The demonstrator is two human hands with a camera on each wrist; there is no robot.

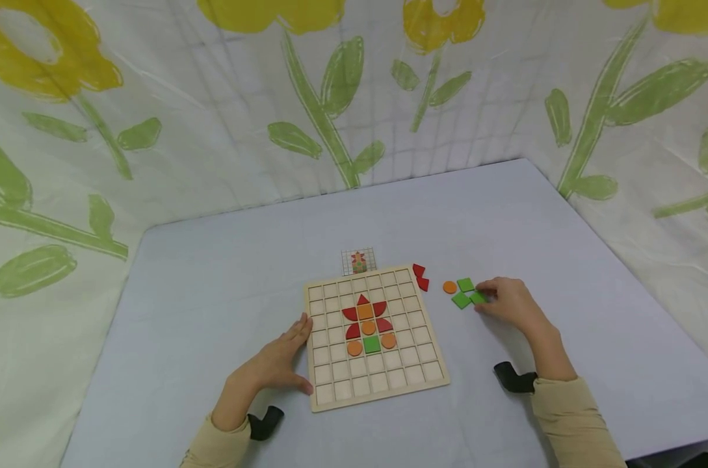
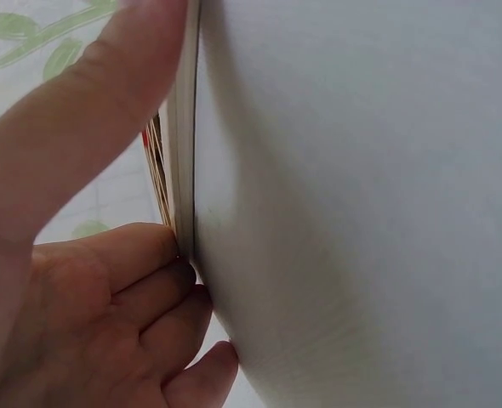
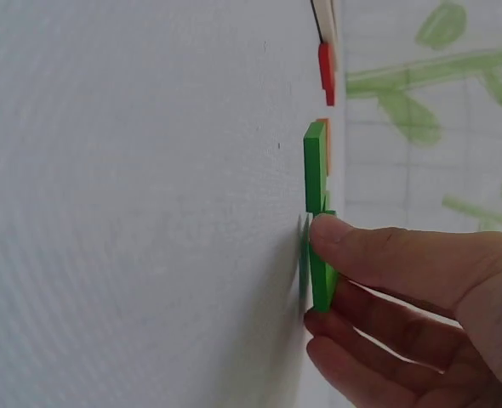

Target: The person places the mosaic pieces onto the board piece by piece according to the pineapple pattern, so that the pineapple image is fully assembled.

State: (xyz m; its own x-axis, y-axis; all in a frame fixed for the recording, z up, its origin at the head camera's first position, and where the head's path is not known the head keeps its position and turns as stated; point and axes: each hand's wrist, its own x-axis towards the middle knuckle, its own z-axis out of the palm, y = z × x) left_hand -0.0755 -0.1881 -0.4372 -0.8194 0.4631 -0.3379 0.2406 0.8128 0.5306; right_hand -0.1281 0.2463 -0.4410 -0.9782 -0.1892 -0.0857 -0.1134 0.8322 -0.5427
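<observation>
A wooden grid board (image 1: 396, 378) lies on the table, bearing a figure of red, orange and green pieces. At its left edge my left hand (image 1: 276, 361) rests with thumb and fingertips touching the frame, fingers fairly straight; the left wrist view shows the board's edge (image 2: 185, 161) from the side. Right of the board, my right hand (image 1: 513, 304) pinches a green square tile (image 3: 322, 276) between thumb and fingers, slightly off the table. Close by lie two other green square tiles (image 1: 461, 299) and an orange round piece (image 1: 450, 286).
Two red pieces (image 1: 422, 284) lie against the board's upper right edge. Behind the board is a small pattern card (image 1: 348, 261) printed with a similar figure. The white table (image 1: 231, 273) ends at a flower-printed curtain (image 1: 213, 143).
</observation>
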